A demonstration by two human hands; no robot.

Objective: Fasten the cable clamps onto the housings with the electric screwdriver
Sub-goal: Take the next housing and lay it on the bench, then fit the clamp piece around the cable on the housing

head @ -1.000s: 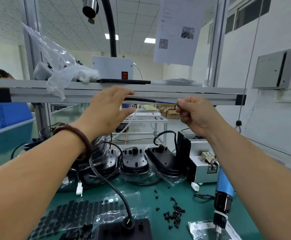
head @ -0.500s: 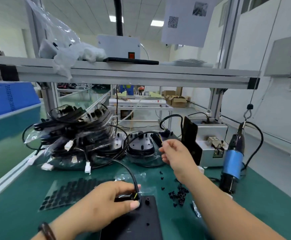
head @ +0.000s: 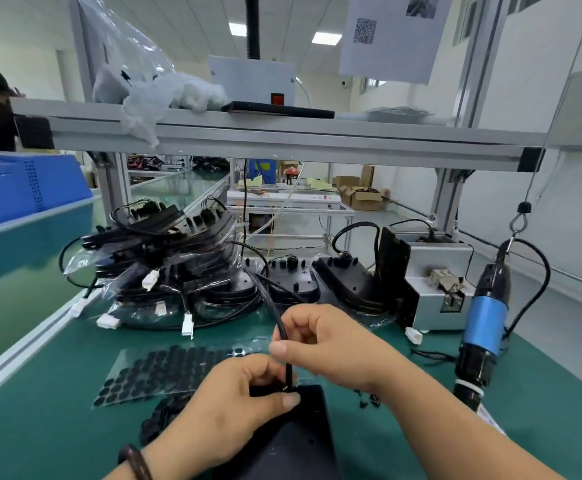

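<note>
Nearest us, at six o'clock, a black housing (head: pixel 300 441) lies flat on the green desk (head: pixel 40 427). Our left hand (head: pixel 227 414) comes in from seven o'clock and sits on the housing's far end. Its fingers (head: pixel 258 372) are curled and its thumb is pressed down where a black cable (head: pixel 280 327) meets the housing. They pinch the cable's lower end, and the joint itself is mostly hidden.

Just beyond, our right hand (head: pixel 331 344) reaches in from four o'clock and pinches the same cable higher up between thumb and forefinger, with the other fingers curled in close. From there the cable climbs toward eleven o'clock.

At nine o'clock of the hands a clear sheet of round black pads (head: pixel 158 375) lies on the desk. At three o'clock a few loose black screws (head: pixel 369 402) sit just beside the right wrist. Farther out at three o'clock the blue electric screwdriver (head: pixel 485 323) hangs tip down from a hook, untouched.

Behind, at eleven o'clock, bagged housings (head: pixel 165 268) are heaped with white connectors showing. At one o'clock stands a grey metal box (head: pixel 434 292). An aluminium shelf (head: pixel 282 136) spans the top.
</note>
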